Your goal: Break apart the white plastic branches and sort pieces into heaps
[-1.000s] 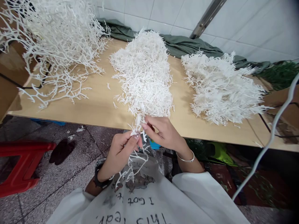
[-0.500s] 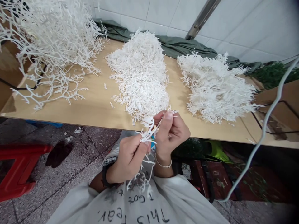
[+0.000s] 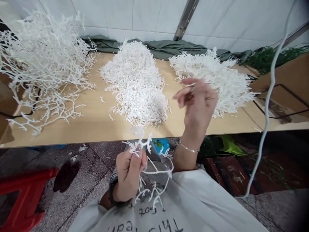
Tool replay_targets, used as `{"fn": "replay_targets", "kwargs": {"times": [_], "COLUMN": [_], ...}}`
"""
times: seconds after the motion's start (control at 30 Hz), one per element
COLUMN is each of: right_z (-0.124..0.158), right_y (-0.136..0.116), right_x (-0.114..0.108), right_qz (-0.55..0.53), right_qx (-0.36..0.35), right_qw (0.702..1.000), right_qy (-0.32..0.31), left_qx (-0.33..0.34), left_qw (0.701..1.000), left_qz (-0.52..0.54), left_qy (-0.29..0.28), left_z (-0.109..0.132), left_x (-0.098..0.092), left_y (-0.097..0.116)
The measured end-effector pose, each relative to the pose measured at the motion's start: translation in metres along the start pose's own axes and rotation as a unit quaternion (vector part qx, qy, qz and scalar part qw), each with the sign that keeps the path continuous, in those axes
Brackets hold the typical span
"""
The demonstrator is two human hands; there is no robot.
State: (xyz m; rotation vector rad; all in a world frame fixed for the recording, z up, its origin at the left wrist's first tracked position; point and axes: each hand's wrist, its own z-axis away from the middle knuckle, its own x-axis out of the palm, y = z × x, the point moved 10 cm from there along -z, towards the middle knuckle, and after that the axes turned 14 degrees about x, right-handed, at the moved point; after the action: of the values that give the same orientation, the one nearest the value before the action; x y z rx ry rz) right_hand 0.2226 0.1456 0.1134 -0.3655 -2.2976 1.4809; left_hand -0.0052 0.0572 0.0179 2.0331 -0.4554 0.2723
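My left hand (image 3: 130, 170) is closed in a pinch around a white plastic branch (image 3: 156, 172). Forked tips stick up above the thumb, and thin curved stems dangle below in front of the shirt. Raised over the table, my right hand (image 3: 199, 100) is smeared by motion, its fingers loosely apart. It partly covers the near left side of the right-hand pile of white sprigs (image 3: 231, 87); no held piece shows clearly in it. Between the hands and the wall lies a middle heap of small white sprigs (image 3: 137, 87).
A tangle of long white branches (image 3: 50, 61) stands at the left of the tan tabletop (image 3: 96, 129). A pale cable (image 3: 266, 109) hangs at the right, before a cardboard box (image 3: 294, 83). On the floor at left are a red stool (image 3: 26, 196) and dark shoes (image 3: 65, 176).
My right hand has left the branch and moved up and right toward the right-hand pile. My left hand keeps the branch, its stems now spread lower right. The view has shifted slightly.
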Motion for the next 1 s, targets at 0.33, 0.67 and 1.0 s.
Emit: {"fn": "replay_targets", "kwargs": {"times": [0.33, 0.67, 1.0], "right_z": [0.047, -0.009, 0.016], "right_y": [0.045, 0.067, 0.029], "right_x": [0.068, 0.076, 0.088], "right_qz": [-0.072, 0.199, 0.29], "right_qx": [0.209, 0.053, -0.143], "right_qw": [0.941, 0.957, 0.93], "right_qy": [-0.254, -0.203, -0.175], "left_qx": [-0.033, -0.059, -0.132], "left_qw": [0.998, 0.997, 0.991], "left_qz": [0.012, -0.016, 0.012], "left_qy": [0.047, 0.053, 0.011], "left_z": [-0.017, -0.021, -0.019], "left_x": [-0.008, -0.017, -0.013], "left_y": [-0.008, -0.015, -0.023]}}
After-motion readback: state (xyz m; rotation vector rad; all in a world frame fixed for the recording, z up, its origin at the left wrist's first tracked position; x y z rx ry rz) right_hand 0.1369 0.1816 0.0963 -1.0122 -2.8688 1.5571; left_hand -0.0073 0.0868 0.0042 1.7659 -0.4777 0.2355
